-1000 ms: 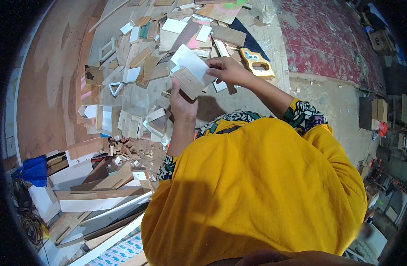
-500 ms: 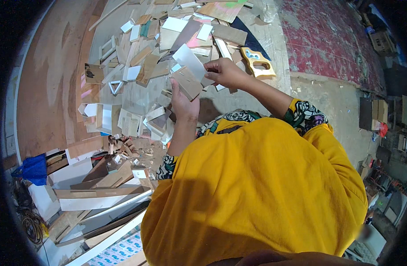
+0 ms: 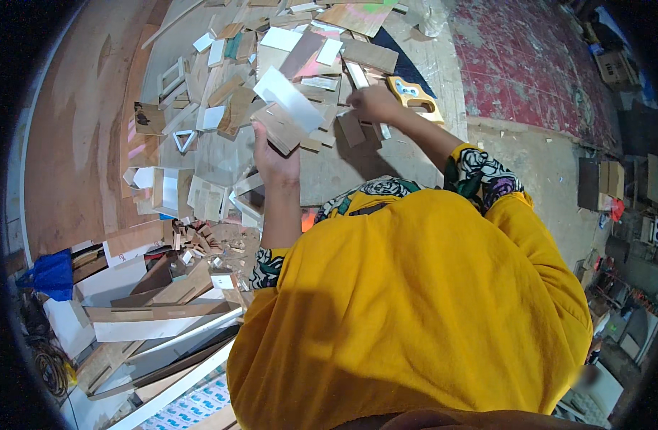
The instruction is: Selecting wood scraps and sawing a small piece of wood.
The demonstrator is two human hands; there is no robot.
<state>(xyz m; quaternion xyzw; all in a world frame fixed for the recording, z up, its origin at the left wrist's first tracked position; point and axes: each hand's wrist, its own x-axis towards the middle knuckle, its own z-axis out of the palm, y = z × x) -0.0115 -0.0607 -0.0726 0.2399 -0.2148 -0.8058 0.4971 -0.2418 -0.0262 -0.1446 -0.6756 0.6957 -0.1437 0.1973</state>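
Observation:
My left hand [image 3: 277, 159] grips a small stack of brown wood offcuts [image 3: 280, 129]. A white rectangular board piece [image 3: 289, 97] rests across the top of that stack, tilted up and away from me. To the right, over the scrap pile, my right hand [image 3: 375, 105] has its fingers curled down. What they hold, if anything, is hidden. Just below its fingers is a brown wood block [image 3: 350, 130]; I cannot tell whether they touch it. A handsaw with a yellow handle [image 3: 419, 100] and dark blade lies right beside this hand.
Loose brown and white offcuts [image 3: 239, 107] cover the worktable, among them a small white triangular frame [image 3: 185, 140]. A large plywood sheet [image 3: 78, 136] stands along the left. Long boards [image 3: 164, 315] and a blue bag [image 3: 51, 275] lie at the lower left. Red flooring [image 3: 530, 72] shows at the far right.
My left hand has moved left with the stack and the white piece. My right hand has come away from the white piece and shifted right, over the pile beside the saw.

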